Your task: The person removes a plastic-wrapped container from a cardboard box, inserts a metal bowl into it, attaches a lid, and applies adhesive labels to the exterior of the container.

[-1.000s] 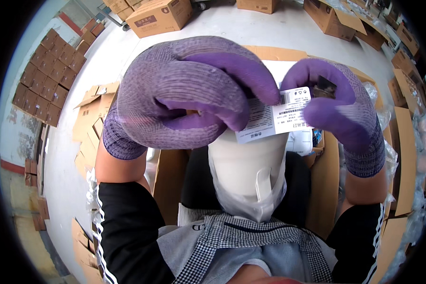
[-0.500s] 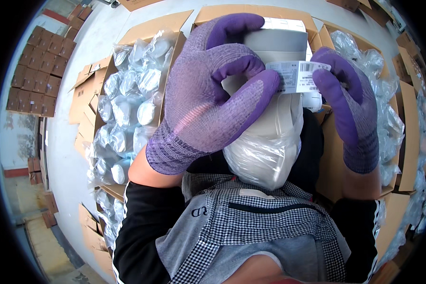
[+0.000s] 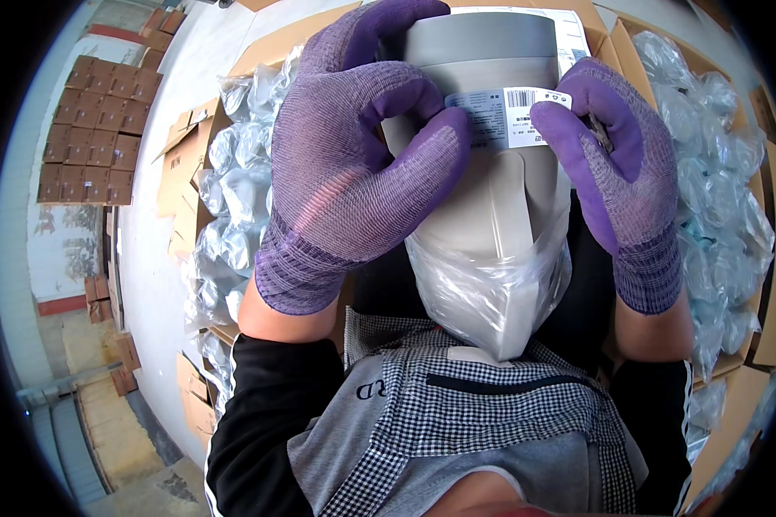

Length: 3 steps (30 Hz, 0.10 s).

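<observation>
A beige jug-like vessel (image 3: 474,207) with a raised handle-like ridge and a grey end band (image 3: 491,39) lies in front of my chest. A clear plastic bag (image 3: 466,276) covers its near, narrower end. Across the vessel's side lies a silver and white printed label (image 3: 491,119). My left hand (image 3: 345,164), in a purple glove, curls around the vessel's left side, its thumb at the label's left end. My right hand (image 3: 621,155), gloved alike, is closed, pinching the label's right end between thumb and forefinger. Its other fingers are partly hidden.
Cardboard boxes of plastic-wrapped items stand to the left (image 3: 233,189) and right (image 3: 716,189). Behind the vessel is a white printed sheet (image 3: 571,39). Stacked brown cartons (image 3: 95,129) stand at the far left wall, beyond a pale floor (image 3: 159,284).
The label now lies closer against the vessel and has shifted left and up in view. The vessel shows nearer and larger. Both hands have moved slightly left.
</observation>
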Motion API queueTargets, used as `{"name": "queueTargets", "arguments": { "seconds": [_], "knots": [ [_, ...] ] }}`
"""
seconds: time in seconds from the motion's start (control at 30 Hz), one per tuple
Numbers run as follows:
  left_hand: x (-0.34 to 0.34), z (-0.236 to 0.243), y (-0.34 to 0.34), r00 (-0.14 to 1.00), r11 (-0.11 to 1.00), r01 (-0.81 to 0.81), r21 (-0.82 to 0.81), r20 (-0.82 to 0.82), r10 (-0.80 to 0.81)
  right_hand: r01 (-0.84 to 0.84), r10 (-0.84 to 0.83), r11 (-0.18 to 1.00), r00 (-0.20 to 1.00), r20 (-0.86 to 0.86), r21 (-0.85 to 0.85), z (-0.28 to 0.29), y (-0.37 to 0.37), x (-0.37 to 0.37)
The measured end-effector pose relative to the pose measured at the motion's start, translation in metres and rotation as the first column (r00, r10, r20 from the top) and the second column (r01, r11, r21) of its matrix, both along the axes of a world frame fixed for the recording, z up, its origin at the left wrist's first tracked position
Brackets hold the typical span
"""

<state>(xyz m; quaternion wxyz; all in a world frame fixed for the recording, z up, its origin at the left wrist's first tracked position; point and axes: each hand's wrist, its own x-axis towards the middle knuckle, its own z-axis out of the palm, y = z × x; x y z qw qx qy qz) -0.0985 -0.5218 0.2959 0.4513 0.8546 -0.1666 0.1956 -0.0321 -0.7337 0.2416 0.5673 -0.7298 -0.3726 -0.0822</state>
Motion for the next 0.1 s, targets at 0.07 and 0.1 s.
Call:
{"name": "queueTargets", "arguments": {
  "seconds": [0.07,0.1],
  "knots": [
    [0.0007,-0.0011,0.0012,1.0,1.0,-0.008,-0.006,-0.015,0.008,-0.002,0.002,1.0,1.0,0.025,-0.006,-0.0003,0.0002,0.0019],
    [-0.0009,0.0028,-0.003,0.998,0.999,-0.022,-0.045,-0.052,0.02,-0.004,0.004,1.0,1.0,0.027,-0.009,-0.0004,-0.0001,0.0027]
  ]
}}
